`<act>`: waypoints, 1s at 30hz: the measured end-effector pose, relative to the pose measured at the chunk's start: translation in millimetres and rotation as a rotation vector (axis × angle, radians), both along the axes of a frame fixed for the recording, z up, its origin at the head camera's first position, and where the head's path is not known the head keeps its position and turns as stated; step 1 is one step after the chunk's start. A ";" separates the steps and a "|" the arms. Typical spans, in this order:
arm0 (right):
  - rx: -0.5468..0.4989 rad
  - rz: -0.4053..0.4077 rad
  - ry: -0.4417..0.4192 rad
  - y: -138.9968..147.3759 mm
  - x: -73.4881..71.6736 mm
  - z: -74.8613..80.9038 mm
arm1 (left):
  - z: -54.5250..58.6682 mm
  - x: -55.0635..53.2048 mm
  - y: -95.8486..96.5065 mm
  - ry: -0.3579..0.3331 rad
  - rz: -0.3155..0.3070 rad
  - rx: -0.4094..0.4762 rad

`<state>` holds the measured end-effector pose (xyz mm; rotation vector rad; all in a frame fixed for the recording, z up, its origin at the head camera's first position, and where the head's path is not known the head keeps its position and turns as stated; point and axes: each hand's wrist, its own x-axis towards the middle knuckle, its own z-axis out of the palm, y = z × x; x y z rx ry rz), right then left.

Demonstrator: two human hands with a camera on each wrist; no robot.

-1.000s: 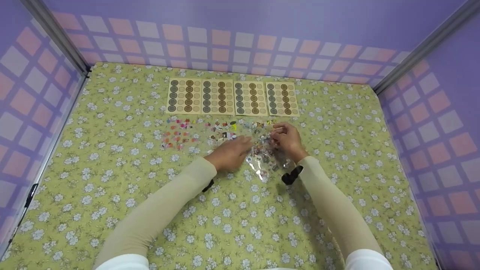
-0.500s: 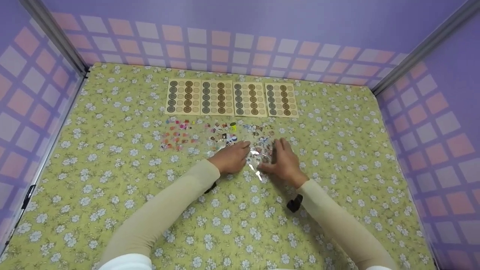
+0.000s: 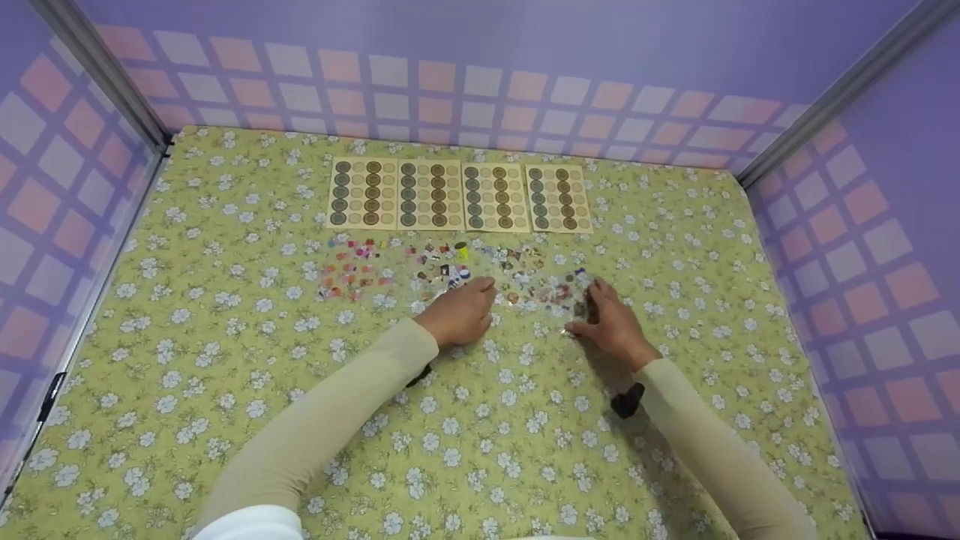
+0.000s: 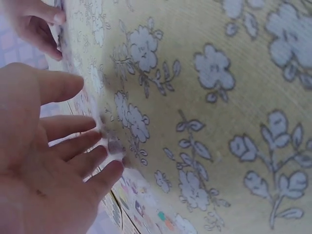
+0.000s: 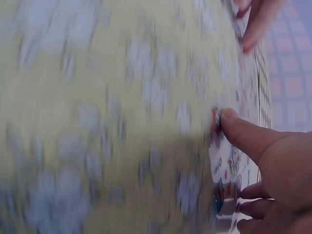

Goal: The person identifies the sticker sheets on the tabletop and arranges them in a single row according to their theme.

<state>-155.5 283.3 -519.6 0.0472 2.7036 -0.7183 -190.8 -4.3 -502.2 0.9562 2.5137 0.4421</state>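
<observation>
My right hand grips a clear sticker sheet at its right side. In the right wrist view the thumb presses the near edge of that sheet, with the other fingers bent along its far part. Left of it lies another clear sticker sheet with small brownish pictures. My left hand rests by the near edge of a sticker sheet with mixed-colour pictures and partly covers it. In the left wrist view the left fingers stretch out loosely, their tips at the sheets' edge.
A pink and orange sticker sheet lies at the left. Behind, cream sheets of brown and grey round stickers stand in a row. A flowered cloth covers the table, with purple checked panels around it.
My right hand came down from the sheets' far side, took the top clear sheet and drew it to the right. The shiny overlapping sheets have come apart. The left hand has stayed nearly still.
</observation>
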 end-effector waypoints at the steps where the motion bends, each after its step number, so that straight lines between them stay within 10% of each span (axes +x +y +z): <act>1: -0.013 -0.007 0.001 3.1 0.1 -0.6 | -0.1 0.2 -1.1 0.016 0.006 0.005; 9: -0.052 0.009 0.016 4.1 1.8 -1.2 | -2.5 0.8 -10.5 0.065 0.005 -0.012; 20: -0.141 -0.202 0.200 11.4 -3.0 6.0 | -1.5 0.3 -10.4 0.051 0.047 0.067; 30: -0.204 -0.223 0.627 -28.0 2.4 19.2 | 9.5 1.6 20.4 -0.519 0.291 0.609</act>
